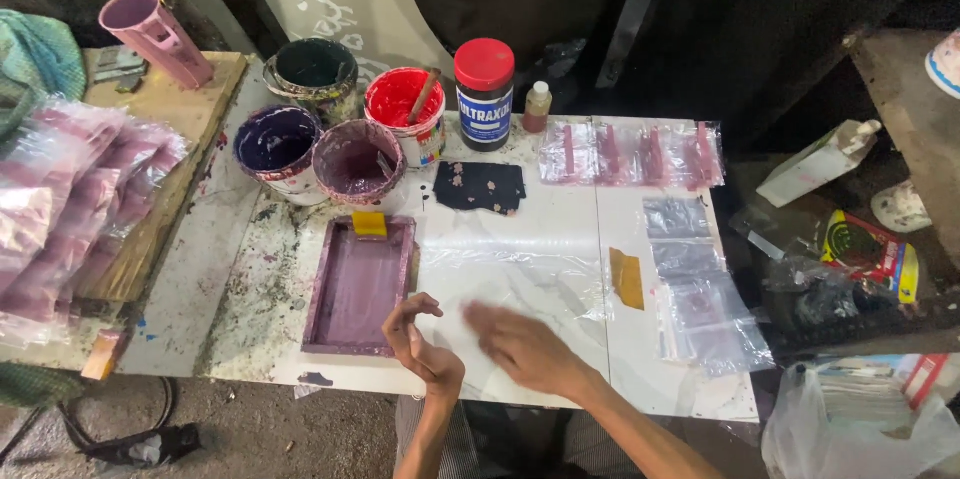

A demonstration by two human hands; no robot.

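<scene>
1. The left hand [420,339] is held curled, empty, beside the purple-stained rectangular printing frame [360,284].
2. The right hand [520,344], blurred, is spread over the clear plastic sheet [520,264] on the white surface [620,359].

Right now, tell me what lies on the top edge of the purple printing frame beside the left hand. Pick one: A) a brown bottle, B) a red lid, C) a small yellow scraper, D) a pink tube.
C: a small yellow scraper rests on the far edge of the purple frame, just below the paint tubs, while the left hand hovers at the frame's near right corner.
</scene>
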